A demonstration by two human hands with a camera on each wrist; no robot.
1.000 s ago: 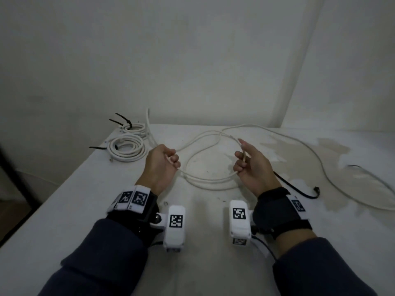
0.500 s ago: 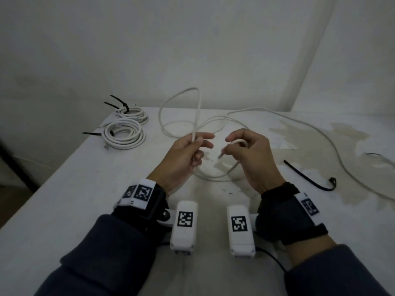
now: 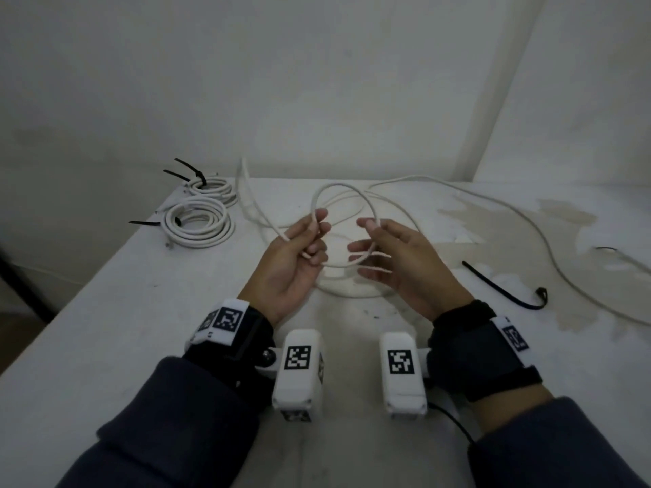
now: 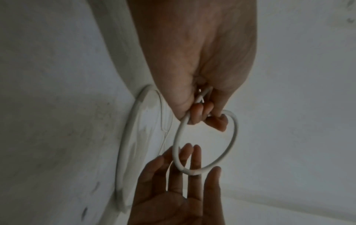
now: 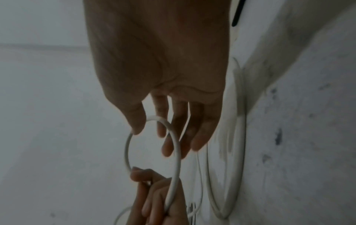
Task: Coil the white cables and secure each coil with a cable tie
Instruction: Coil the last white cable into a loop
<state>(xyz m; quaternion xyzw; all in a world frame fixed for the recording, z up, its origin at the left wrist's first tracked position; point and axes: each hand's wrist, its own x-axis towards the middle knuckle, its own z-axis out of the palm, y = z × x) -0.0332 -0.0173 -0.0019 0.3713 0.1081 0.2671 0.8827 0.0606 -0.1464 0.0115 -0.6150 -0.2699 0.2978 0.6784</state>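
Observation:
A white cable [image 3: 338, 185] forms a small round loop held in the air above the table. My left hand [image 3: 310, 237] pinches the loop's crossing strands between thumb and curled fingers; the left wrist view shows that hand [image 4: 202, 115] gripping the loop [image 4: 234, 137]. My right hand [image 3: 384, 248] is spread, fingers straight, inside the loop's right side, thumb touching the cable. In the right wrist view the loop [image 5: 126, 153] lies against the right thumb [image 5: 136, 121]. The rest of the cable [image 3: 528, 220] trails across the table to the right.
Two finished white coils [image 3: 197, 223] [image 3: 211, 186] with black ties lie at the table's far left corner. A loose black cable tie [image 3: 503, 290] lies right of my right hand. The table [image 3: 105, 346] ends close on the left; stains mark its right part.
The tall cable arc has been drawn down into a small loop between my hands. My right hand has gone from curled on the cable to straight fingers. The left hand keeps its hold.

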